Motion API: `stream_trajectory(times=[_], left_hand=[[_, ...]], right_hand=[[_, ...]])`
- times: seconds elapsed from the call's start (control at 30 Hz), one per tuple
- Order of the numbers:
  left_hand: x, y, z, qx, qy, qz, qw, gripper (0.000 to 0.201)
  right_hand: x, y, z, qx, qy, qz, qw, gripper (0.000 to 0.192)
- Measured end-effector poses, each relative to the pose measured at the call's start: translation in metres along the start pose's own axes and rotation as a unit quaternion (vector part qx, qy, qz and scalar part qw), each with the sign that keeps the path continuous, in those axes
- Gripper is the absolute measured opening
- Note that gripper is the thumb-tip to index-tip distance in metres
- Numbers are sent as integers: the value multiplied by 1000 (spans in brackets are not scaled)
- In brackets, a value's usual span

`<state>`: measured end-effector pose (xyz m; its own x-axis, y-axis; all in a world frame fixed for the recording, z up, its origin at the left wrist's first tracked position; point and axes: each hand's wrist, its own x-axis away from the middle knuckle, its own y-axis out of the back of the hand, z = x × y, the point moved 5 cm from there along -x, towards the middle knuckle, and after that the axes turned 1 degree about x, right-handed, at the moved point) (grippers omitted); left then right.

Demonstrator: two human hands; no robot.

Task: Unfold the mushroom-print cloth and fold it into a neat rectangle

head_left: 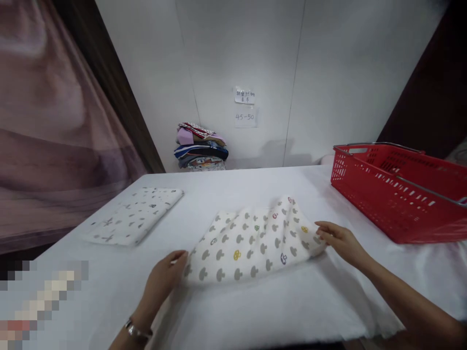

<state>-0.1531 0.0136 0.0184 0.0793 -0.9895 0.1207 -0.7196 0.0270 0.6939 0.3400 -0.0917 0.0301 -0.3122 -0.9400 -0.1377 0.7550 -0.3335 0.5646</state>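
Note:
A white cloth [251,243] printed with grey mushrooms, a few in yellow, red, green and purple, stretches between my hands over the white table. My left hand [168,273] pinches its near left corner. At the right edge, my right hand [337,239] grips the fabric between thumb and fingers. The far right part of the cloth rises in soft creases, and its near edge looks slightly blurred. To the left lies another white cloth [136,216], folded flat, with small grey prints.
A red plastic basket [383,199] with metal handles stands on the right of the table [255,187]. Folded clothes [201,148] are stacked at the back by the wall. Paper labels [246,117] hang there. A pink curtain [54,131] drapes at left.

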Motion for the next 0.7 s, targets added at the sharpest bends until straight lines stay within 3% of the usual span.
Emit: stream_trajectory(times=[0.1,0.23,0.37,0.47,0.57,0.7], left_hand=[[-23,0,-19,-87,-36,-17,995,44],[-57,-32,-57,-165,-72,22,983,47],[-82,-65,-81,-218,-76,51,972,43],[-89,-75,-88,-229,-75,56,969,33],[-91,-69,-89,-228,-108,11,968,26],[-106,-34,-104,-164,-148,-95,971,21]], right_hand=[[-30,0,16,47,50,-22,997,29],[-94,-32,51,151,137,11,979,30],[-147,-78,63,368,137,126,911,43],[-165,-92,58,432,100,179,878,45],[-166,-86,51,452,93,188,867,31],[-162,-57,53,454,96,161,871,23]])
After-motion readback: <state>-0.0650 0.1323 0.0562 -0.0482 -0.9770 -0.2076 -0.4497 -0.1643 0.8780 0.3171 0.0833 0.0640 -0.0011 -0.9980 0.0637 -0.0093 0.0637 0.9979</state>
